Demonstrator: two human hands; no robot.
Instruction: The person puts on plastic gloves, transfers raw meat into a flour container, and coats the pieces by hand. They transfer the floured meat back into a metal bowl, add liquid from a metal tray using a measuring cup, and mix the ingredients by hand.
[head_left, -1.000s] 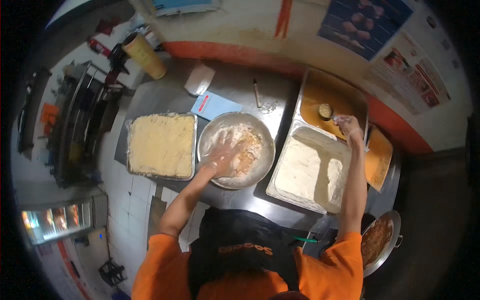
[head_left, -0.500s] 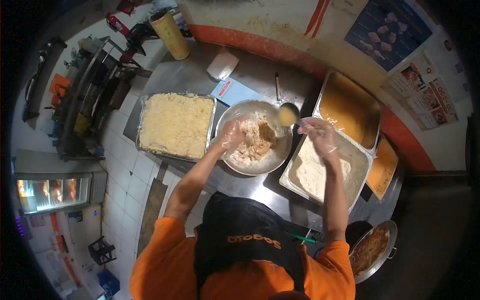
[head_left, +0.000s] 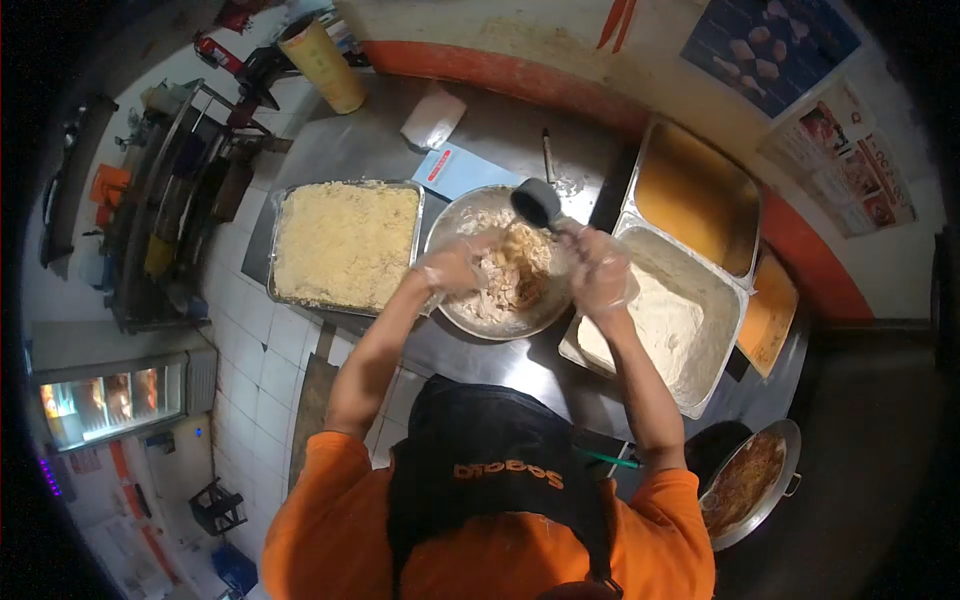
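Observation:
My right hand (head_left: 602,272), in a clear glove, grips the handle of a dark ladle (head_left: 537,203). The ladle's cup is tipped over the far side of a round metal bowl (head_left: 545,322). Inside the bowl lies a lumpy, floury mixture (head_left: 515,270) with a wet brown patch. My left hand (head_left: 455,268), also gloved, is at the bowl's left side over the mixture; its fingers are blurred. Right of the bowl, a metal container holds white flour (head_left: 655,320). Behind that is a container of yellow-brown liquid (head_left: 695,200).
A tray of pale crumbly food (head_left: 345,245) is on the left. Behind the bowl are a light blue scale (head_left: 465,172), a white packet (head_left: 434,118) and a marker (head_left: 547,155). An orange tray (head_left: 770,315) and a pan of brown food (head_left: 750,485) stand at the right.
The ladle has travelled from the liquid container to the bowl and is now tipped over it. My right hand has moved left with it. My left hand has shifted within the bowl area.

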